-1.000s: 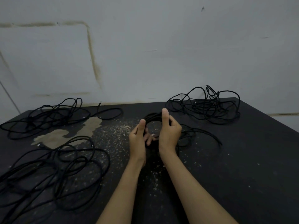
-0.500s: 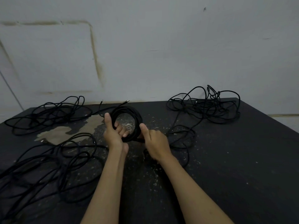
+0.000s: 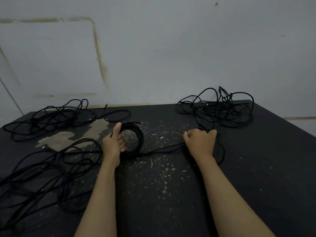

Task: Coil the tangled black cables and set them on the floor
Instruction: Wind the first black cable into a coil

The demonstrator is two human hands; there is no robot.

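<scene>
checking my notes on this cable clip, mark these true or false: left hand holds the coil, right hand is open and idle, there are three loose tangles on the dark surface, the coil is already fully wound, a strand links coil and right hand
1. The left hand holds the coiled black cable. True.
2. The right hand is open and idle. False: its grip is closed on the loose strand.
3. Three loose tangles lie on the dark surface. True: far left tangle, near left tangle, far right tangle.
4. The coil is fully wound. False: the strand still trails out of it.
5. A strand links coil and right hand. True.
</scene>
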